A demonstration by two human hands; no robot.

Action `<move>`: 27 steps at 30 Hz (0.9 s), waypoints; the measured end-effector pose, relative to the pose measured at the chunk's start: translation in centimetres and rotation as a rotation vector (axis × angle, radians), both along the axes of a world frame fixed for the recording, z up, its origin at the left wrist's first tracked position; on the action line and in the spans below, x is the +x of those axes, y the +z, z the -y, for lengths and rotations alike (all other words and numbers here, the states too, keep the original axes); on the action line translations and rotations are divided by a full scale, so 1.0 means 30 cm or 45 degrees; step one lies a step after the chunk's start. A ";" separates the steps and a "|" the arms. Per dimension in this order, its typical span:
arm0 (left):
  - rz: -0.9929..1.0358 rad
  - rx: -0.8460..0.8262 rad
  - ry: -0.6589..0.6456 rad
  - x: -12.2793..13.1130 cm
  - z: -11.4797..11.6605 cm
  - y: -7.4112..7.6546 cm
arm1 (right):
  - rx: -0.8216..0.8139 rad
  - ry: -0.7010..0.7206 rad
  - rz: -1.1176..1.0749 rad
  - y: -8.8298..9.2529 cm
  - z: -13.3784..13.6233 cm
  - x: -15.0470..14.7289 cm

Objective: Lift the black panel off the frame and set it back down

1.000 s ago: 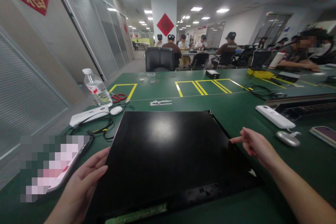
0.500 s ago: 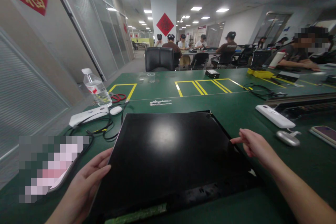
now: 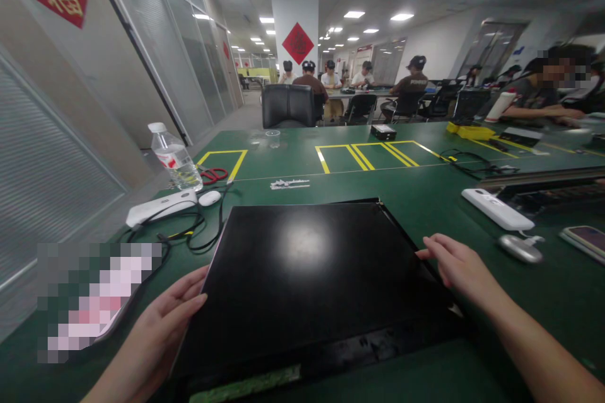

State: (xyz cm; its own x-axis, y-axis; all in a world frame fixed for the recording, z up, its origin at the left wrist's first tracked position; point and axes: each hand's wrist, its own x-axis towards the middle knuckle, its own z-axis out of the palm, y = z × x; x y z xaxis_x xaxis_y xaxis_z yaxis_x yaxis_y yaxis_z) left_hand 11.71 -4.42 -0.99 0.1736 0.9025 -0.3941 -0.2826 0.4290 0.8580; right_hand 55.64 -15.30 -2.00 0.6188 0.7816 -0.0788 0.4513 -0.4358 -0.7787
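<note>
A black glossy screen panel (image 3: 302,283) lies in front of me, with a black frame (image 3: 401,227) showing along its right and far edges. A green circuit strip (image 3: 246,384) runs along the panel's near edge. My left hand (image 3: 165,321) grips the panel's left edge, thumb on top and fingers at the side, partly hidden. On the other side, my right hand (image 3: 454,264) touches the right edge of the frame with its fingertips, the other fingers loosely curled.
Left: a water bottle (image 3: 174,157), red scissors (image 3: 213,175), a white mouse (image 3: 209,198), black cables (image 3: 208,239). Right: a white power strip (image 3: 496,209), a silver mouse (image 3: 520,248), a phone (image 3: 586,240). Small white pieces (image 3: 289,184) lie beyond the panel. People sit farther off.
The panel's left edge has shifted slightly right, and my left hand has moved with it. My right hand's fingers have changed their bend a little at the right edge.
</note>
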 end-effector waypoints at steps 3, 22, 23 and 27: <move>-0.032 0.001 -0.004 0.007 0.003 0.007 | -0.008 0.010 0.032 -0.005 0.002 -0.001; -0.046 0.003 0.021 0.000 -0.006 -0.031 | -0.107 0.194 0.354 0.002 0.004 -0.004; -0.049 0.006 0.022 0.000 -0.006 -0.032 | -0.106 0.193 0.346 0.001 0.005 -0.003; -0.054 0.004 0.028 0.003 -0.006 -0.029 | -0.080 0.177 0.308 -0.009 0.006 0.007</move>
State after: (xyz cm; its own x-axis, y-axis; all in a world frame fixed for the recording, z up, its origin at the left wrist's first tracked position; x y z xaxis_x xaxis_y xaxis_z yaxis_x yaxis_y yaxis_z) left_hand 11.80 -4.24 -1.85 0.1367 0.9073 -0.3975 -0.2552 0.4200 0.8709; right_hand 55.86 -15.48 -2.28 0.5125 0.8586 0.0076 0.6799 -0.4003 -0.6144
